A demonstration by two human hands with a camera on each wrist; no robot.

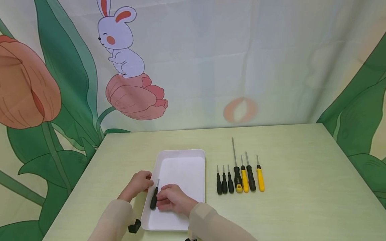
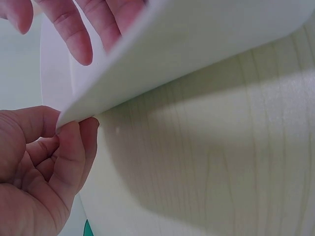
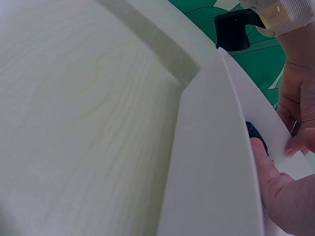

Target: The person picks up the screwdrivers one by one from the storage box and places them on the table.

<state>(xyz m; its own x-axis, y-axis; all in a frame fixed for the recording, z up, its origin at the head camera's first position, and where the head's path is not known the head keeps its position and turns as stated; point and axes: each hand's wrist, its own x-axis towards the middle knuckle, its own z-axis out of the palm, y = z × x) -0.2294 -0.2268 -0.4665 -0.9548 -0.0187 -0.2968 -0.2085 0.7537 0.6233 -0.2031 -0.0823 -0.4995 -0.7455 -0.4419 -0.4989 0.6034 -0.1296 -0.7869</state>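
A white tray (image 1: pixel 182 169) lies on the table, its left rim pinched between the thumb and fingers of my left hand (image 1: pixel 137 184). Inside, along that left side, lies a small black screwdriver (image 1: pixel 153 200) with its tip pointing away from me. My right hand (image 1: pixel 177 200) is over the tray, just right of the screwdriver's handle. Its fingers (image 2: pixel 74 42) look loosely extended in the left wrist view, with nothing gripped between them. In the right wrist view a fingertip is at the black handle (image 3: pixel 253 130); whether it touches cannot be told.
Right of the tray, several screwdrivers stand in a row, tips away from me: small black ones (image 1: pixel 224 185), a long black-and-yellow one (image 1: pixel 237 179), yellow-handled ones (image 1: pixel 260 179) and a larger black one (image 1: pixel 251 179). A printed curtain (image 1: pixel 196 67) hangs behind the table (image 1: pixel 298 174).
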